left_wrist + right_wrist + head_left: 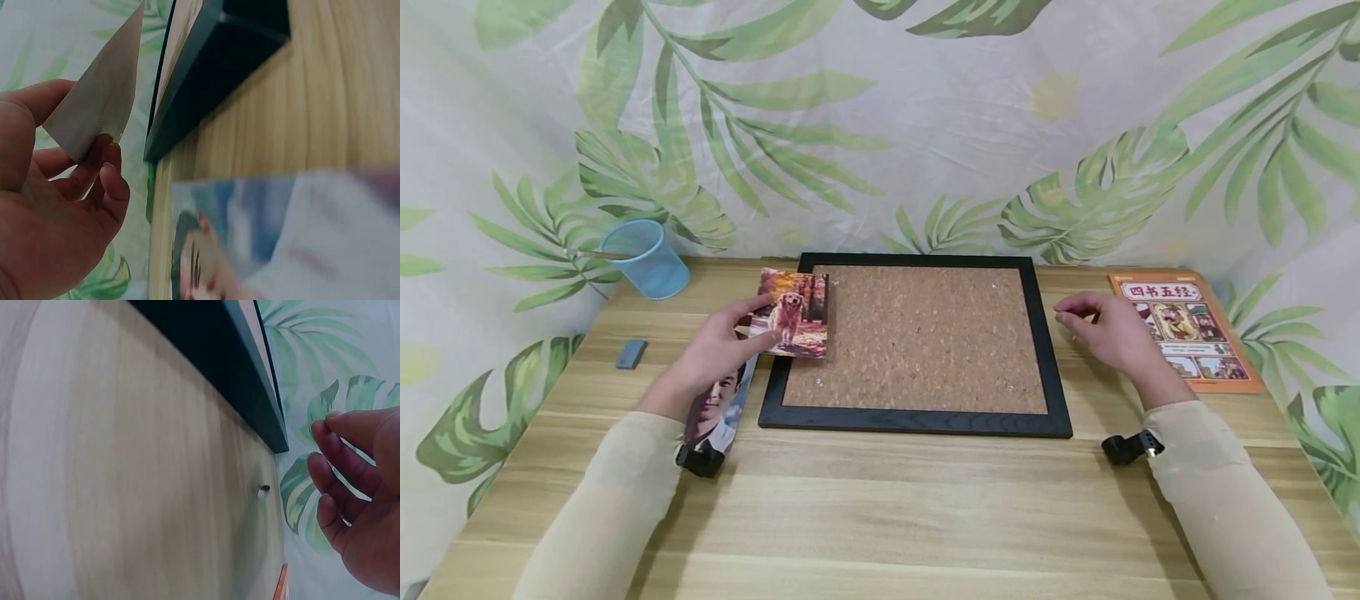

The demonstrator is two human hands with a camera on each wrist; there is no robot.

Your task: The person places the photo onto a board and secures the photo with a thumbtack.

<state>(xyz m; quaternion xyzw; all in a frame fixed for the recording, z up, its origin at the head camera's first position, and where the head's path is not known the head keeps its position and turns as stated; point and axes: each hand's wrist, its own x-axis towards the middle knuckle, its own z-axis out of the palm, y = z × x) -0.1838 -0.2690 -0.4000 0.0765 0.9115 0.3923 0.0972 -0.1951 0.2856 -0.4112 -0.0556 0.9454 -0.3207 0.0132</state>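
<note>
A photo print of a golden retriever (788, 310) is held between the thumb and fingers of my left hand (724, 340), over the left edge of a cork board (917, 342) framed in black. From the left wrist camera, the print's pale back (103, 94) shows, tilted above the table. Beyond the board's right edge, my right hand (1105, 329) hovers with thumb and index fingertips together (331, 419); I cannot tell whether something tiny is between them. Partly under my left forearm lies a portrait photo (718, 404).
A blue mesh cup (653, 260) with a thin stick leans at the back left, near a grey-blue block (631, 354). An orange picture book (1187, 333) lies at the right. Small shiny spots mark the cork's corners. A small white-and-dark item (264, 491) sits by the frame.
</note>
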